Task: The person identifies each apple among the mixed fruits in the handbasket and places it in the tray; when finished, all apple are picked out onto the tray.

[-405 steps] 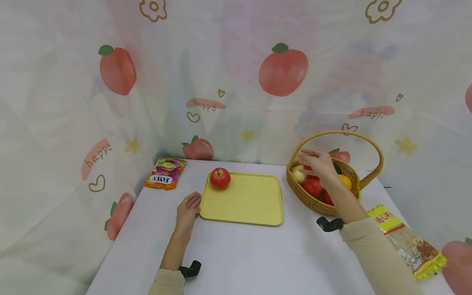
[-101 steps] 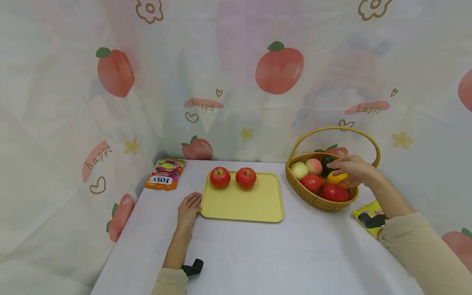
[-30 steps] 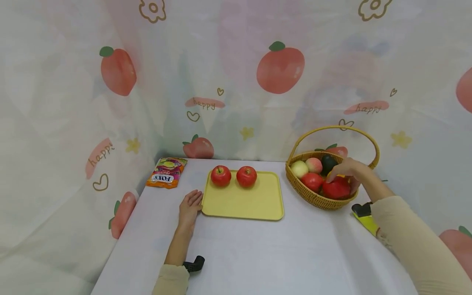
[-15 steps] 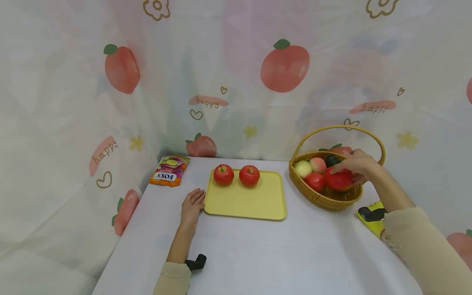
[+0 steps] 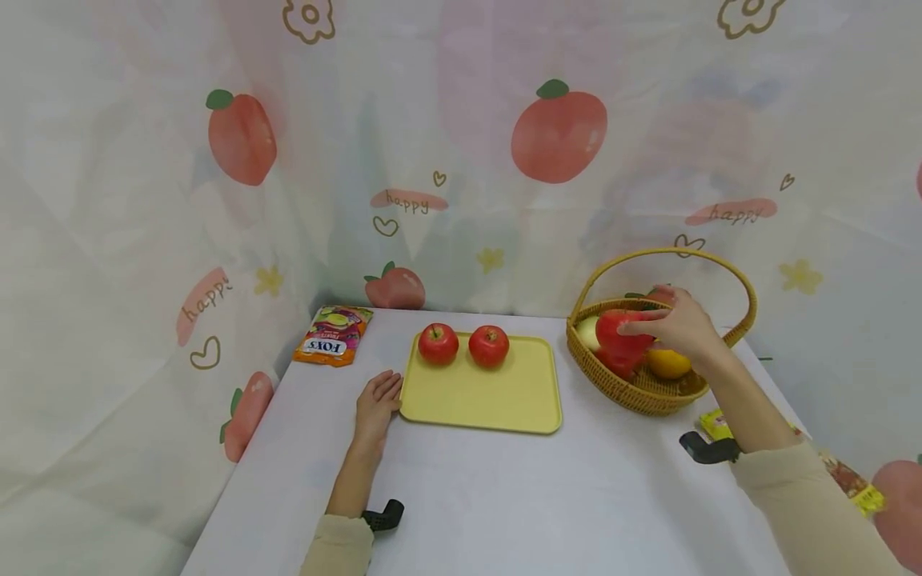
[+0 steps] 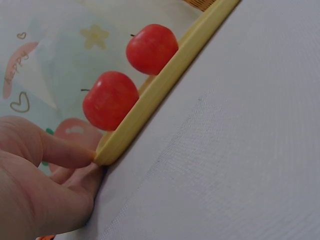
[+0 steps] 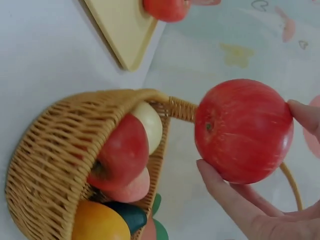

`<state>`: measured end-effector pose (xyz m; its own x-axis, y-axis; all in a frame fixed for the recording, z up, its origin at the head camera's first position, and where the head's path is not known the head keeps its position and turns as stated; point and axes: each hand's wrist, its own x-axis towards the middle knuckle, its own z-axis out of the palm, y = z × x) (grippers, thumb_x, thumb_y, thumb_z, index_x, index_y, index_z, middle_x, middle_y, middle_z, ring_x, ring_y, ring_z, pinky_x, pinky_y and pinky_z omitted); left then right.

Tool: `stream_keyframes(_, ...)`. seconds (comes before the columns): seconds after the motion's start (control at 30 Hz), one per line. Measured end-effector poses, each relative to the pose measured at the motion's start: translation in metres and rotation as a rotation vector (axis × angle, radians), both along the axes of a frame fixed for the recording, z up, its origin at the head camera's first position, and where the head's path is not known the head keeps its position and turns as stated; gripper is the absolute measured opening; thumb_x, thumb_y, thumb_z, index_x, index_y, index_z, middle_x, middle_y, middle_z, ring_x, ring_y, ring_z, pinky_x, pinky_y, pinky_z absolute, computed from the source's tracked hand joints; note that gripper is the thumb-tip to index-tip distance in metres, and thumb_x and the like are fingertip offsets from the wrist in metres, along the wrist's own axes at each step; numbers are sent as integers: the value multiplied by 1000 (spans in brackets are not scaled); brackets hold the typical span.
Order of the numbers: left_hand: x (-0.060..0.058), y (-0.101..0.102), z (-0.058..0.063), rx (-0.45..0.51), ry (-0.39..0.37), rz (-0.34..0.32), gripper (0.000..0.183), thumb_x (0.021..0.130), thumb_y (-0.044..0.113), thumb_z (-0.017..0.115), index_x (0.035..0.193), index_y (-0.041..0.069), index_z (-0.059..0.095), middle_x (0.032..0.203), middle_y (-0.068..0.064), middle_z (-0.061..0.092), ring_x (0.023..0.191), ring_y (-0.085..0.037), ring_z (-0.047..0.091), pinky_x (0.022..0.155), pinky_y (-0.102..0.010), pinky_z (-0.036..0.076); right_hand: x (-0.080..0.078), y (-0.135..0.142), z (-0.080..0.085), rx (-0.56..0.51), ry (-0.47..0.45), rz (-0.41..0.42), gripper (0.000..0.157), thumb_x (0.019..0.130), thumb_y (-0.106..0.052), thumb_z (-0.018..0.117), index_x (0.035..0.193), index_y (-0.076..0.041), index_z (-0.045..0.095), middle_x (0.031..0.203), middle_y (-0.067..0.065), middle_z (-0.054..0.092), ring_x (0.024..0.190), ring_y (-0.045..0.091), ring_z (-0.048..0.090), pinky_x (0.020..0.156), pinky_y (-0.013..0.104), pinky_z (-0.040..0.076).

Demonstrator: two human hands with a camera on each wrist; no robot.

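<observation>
Head view: right hand (image 5: 680,324) pinches a round red apple (image 5: 619,334) over a brown wicker basket (image 5: 614,390); left hand (image 5: 375,408), fingers straight, touches a rectangular yellow tray (image 5: 477,402) at nine o'clock.

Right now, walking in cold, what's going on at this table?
A person's right hand holds a round red apple in its fingers, raised over a handled tan wicker basket. A pale round fruit and an oval yellow fruit are among those in the basket. The left hand touches the left side of a rectangular yellow tray, where two more round red apples sit side by side toward the far edge.
</observation>
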<state>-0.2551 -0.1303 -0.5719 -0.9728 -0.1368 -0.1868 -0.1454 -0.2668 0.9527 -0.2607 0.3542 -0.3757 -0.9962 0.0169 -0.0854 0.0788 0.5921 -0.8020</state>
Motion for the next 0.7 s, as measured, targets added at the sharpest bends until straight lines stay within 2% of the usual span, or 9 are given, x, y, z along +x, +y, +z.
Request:
stream_keyframes(0.13, 1, 0, 1, 1, -3, -1, 64, 93, -21, 49, 154, -3, 41, 154, -24, 49, 145, -34, 48, 118, -44, 41, 2, -10, -10, -33, 62, -26, 114, 89, -38, 84, 167, -5, 7, 151, 36, 46, 127, 48, 58, 85, 29, 63)
stream_keyframes(0.2, 1, -1, 1, 0, -2, -2, 64, 93, -21, 49, 154, -3, 41, 154, -24, 49, 145, -34, 48, 118, -44, 41, 3, -15, -12, -50, 83, -38, 113, 88, -37, 85, 168, -9, 9, 150, 34, 49, 126, 45, 58, 79, 18, 60)
stream_keyframes(0.27, 1, -1, 1, 2, -2, -1, 64, 93, -21, 49, 154, -3, 41, 154, -24, 49, 145, -34, 48, 119, -44, 41, 5, -20, -14, -65, 100, -49, 112, 88, -36, 85, 168, -11, 11, 150, 32, 50, 129, 44, 57, 77, 12, 57)
stream_keyframes(0.5, 1, -1, 1, 1, -9, 6, 64, 92, -22, 49, 153, -2, 42, 153, -23, 50, 145, -34, 48, 118, -44, 41, 11, -37, -21, -111, 152, -45, 109, 87, -38, 86, 167, -15, 16, 146, 22, 58, 132, 38, 55, 86, 13, 55)
stream_keyframes(0.7, 0, 0, 0, 3, -12, 6, 65, 92, -22, 49, 153, -2, 42, 153, -24, 50, 144, -34, 49, 118, -44, 42, 12, -50, -31, -225, 173, -27, 104, 89, -33, 84, 167, -14, 17, 152, 22, 52, 127, 31, 58, 85, 10, 55)
